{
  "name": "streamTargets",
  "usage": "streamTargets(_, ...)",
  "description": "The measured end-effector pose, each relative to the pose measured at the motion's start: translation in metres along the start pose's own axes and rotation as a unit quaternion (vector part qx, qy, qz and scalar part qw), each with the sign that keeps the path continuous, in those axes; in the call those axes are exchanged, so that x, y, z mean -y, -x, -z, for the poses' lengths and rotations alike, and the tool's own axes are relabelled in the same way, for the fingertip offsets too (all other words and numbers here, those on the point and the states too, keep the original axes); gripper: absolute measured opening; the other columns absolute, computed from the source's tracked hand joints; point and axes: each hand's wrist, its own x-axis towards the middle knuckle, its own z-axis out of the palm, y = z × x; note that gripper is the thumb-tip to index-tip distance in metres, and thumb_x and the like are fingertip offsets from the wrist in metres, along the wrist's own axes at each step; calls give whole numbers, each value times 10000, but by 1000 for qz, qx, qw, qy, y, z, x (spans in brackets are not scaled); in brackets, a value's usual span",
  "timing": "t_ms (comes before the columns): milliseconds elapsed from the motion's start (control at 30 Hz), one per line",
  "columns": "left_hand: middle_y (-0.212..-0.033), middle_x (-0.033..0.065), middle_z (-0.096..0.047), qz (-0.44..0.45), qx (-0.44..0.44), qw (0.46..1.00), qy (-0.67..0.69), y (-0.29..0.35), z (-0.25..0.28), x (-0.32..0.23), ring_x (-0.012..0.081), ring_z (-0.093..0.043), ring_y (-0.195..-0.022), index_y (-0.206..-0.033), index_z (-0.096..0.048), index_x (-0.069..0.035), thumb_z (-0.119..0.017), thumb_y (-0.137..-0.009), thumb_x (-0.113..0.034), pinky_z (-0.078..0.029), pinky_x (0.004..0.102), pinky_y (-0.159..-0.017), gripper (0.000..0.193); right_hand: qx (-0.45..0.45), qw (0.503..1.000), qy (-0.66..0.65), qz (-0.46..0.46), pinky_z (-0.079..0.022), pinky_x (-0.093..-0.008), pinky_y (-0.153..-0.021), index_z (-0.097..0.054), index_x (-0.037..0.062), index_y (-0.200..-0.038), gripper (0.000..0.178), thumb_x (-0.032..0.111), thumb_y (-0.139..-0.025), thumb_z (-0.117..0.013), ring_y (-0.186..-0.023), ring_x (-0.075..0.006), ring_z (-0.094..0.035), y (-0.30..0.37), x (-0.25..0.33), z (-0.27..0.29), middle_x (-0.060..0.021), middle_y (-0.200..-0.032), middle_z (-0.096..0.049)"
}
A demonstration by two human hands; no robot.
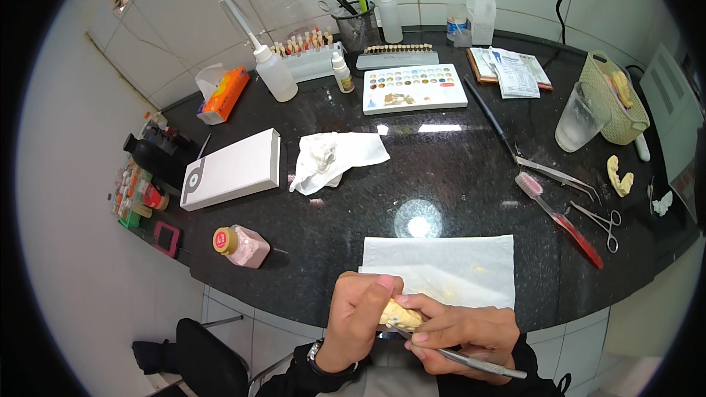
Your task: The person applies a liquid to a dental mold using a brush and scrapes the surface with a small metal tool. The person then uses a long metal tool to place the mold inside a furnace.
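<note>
My left hand [356, 317] is closed around a small yellow plaster dental model [399, 315] with a blue mark on it. In my right hand [474, 329] is a slim metal dental hand tool [482, 365], gripped like a pen. Its thin tip meets the model's lower edge, and its handle points to the lower right. The fingers of my right hand also rest against the model. Both hands are over the near edge of the black table, by a white paper sheet [441, 254] with yellowish specks. The fingers cover much of the model.
A red toothbrush [562, 224], tweezers [559, 171], a hemostat [604, 229] and another yellow dental model [620, 178] lie right. A pink powder bottle [248, 247], white box [232, 170] and crumpled tissue [323, 158] are left. A colour palette [415, 88] lies farther back.
</note>
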Motion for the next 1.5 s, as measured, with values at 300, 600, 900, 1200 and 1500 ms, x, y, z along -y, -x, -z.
streamTargets(300, -505, 76, -468, 51, -12, 999, 6, 0, -3, -6, 140, -434, -499, -545, -463, 26, -443, -841, -273, -331, 265, -480, 421, 15, 1000, -1, 7, -488, -464, -915, -636, -13, -920, 248, -89, -700, -719, -847, -307, -678, 5, 5, 5, -173, -788, -679)
streamTargets(600, -503, 23, -439, 5, -3, 1000, 21, 0, -2, 0, 85, -378, -472, -579, -473, 10, -422, -915, -261, -274, 260, -447, 434, 1, 1000, -14, 26, -498, -454, -894, -653, -10, -875, 198, -58, -700, -735, -890, -353, -662, 6, -4, 2, -174, -776, -674)
streamTargets(900, -504, 75, -466, 51, -17, 998, 19, 0, -5, -6, 143, -429, -491, -544, -455, 28, -452, -843, -268, -325, 270, -475, 421, -24, 1000, 1, -18, -523, -443, -858, -642, -16, -864, 194, -60, -699, -734, -930, -359, -646, 11, 2, 2, -175, -792, -674)
streamTargets(1200, -517, 89, -484, 44, -6, 999, 3, 1, -1, -4, 138, -434, -487, -558, -473, 31, -452, -848, -293, -322, 263, -467, 435, -1, 999, 20, 34, -548, -414, -811, -639, -17, -857, 199, -52, -692, -744, -941, -388, -633, 9, -5, 3, -181, -818, -675)
streamTargets(1500, -502, 69, -465, 38, -12, 999, 1, 1, -2, -4, 133, -419, -483, -540, -462, 18, -459, -851, -283, -306, 261, -459, 433, 10, 999, -4, 34, -494, -496, -894, -649, -19, -897, 235, -65, -687, -744, -851, -315, -675, 9, -7, 5, -181, -786, -671)
